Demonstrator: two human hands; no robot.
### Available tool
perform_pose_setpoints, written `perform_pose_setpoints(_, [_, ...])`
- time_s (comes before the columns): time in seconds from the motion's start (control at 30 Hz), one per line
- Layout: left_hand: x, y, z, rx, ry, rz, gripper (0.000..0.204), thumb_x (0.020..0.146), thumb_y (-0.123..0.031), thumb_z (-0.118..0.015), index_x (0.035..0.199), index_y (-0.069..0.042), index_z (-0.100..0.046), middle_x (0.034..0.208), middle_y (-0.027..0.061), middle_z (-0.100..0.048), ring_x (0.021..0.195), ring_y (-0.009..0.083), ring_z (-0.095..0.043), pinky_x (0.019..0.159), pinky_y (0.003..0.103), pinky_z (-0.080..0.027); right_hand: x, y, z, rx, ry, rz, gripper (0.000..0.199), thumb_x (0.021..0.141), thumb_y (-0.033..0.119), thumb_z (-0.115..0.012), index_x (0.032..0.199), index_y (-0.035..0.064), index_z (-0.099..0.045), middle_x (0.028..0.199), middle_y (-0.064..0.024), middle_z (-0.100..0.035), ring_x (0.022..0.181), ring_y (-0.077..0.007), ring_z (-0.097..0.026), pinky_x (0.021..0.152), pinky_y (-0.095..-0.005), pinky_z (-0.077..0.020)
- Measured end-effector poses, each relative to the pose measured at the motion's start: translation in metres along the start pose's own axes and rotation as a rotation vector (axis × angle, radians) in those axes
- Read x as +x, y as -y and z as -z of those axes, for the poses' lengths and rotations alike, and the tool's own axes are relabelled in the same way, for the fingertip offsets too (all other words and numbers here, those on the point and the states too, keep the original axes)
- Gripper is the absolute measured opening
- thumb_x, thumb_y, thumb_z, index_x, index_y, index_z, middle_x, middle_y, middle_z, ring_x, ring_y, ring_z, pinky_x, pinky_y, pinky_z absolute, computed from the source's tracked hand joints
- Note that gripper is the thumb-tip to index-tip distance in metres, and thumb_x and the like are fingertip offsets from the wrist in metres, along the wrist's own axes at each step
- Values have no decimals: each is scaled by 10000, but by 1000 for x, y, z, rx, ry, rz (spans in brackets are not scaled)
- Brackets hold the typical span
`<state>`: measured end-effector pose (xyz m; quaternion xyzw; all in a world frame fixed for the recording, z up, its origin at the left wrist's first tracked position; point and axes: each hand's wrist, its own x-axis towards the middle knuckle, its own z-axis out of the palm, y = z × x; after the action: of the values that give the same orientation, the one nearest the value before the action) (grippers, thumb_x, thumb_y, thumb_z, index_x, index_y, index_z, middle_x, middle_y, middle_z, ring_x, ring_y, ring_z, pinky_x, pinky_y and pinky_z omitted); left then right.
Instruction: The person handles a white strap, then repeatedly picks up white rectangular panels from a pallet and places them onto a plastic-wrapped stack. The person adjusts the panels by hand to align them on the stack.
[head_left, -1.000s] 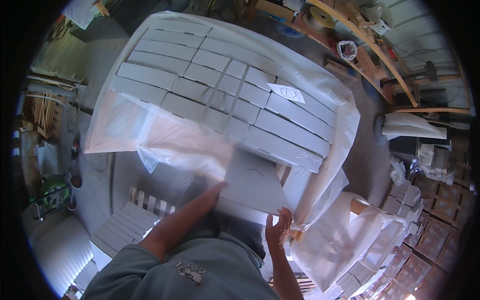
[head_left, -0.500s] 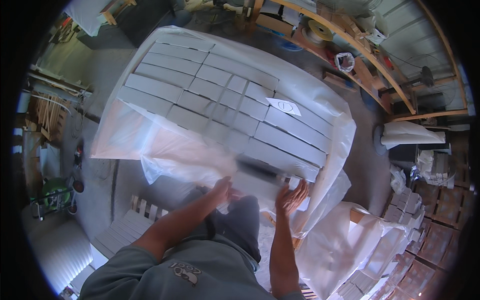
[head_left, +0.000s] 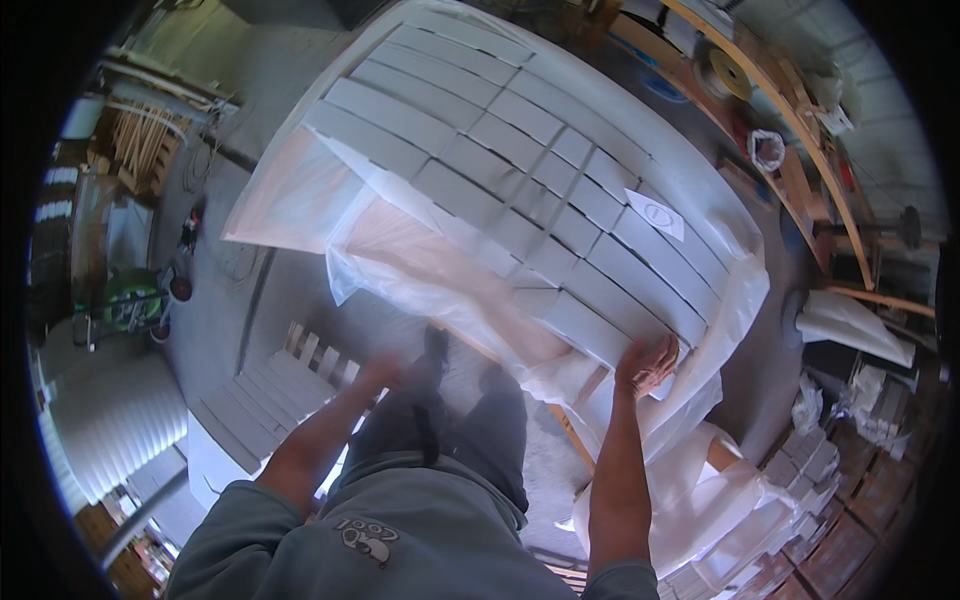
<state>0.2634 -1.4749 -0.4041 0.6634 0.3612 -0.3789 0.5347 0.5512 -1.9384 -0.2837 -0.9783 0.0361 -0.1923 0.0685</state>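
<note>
the left hand (head_left: pixel 385 372) has dropped away from the plastic sheet (head_left: pixel 440 270) and now hangs blurred above the floor, its grip too smeared to read. the sheet drapes off the near edge of the stacked grey blocks (head_left: pixel 520 170). over on the right, the right hand (head_left: pixel 648 362) curls its fingers onto the stack's near corner block (head_left: pixel 590 325), sheet bunched beneath.
</note>
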Motion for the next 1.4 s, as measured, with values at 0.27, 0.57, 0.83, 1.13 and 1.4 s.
perform_pose_setpoints(0.27, [-60,73,1,-604,-192,94,400,916,-356,-494,1087,5,-518,846,184,-623,565,265,-633,462,386,-524,-4,-3,0,-47,18,53,533,831,209,-592,1309,38,-431,1353,-158,-467,1256,-350,-436,1016,-490,-365])
perform_pose_setpoints(0.57, [-102,128,-85,-801,-293,10,428,948,-367,-458,1138,14,-504,971,215,-640,683,293,-687,516,406,-571,-13,-47,-45,-67,-27,50,549,912,361,-586,1324,21,-458,1305,-173,-495,1193,-348,-487,1009,-459,-389])
perform_pose_setpoints(0.83, [-207,141,-178,-740,-515,416,355,910,-314,-481,1039,-32,-654,798,155,-676,637,252,-693,500,364,-574,-4,-57,-67,-353,21,-39,648,896,638,-434,1308,143,-505,1328,-28,-505,1215,-248,-490,1010,-433,-372])
perform_pose_setpoints(1.13, [-266,191,-252,-884,-613,530,457,903,-328,-432,917,83,-630,812,201,-687,632,303,-701,526,418,-588,-19,4,-40,-220,-45,237,583,943,514,-451,1242,24,-548,1193,-129,-589,1074,-305,-565,921,-445,-442])
perform_pose_setpoints(1.4, [-294,245,-237,-1060,-705,491,445,883,-313,-426,830,71,-643,800,173,-685,631,291,-700,532,410,-580,-83,103,-9,-23,400,823,556,945,477,-458,1206,-3,-562,1143,-138,-608,1028,-307,-585,890,-441,-457])
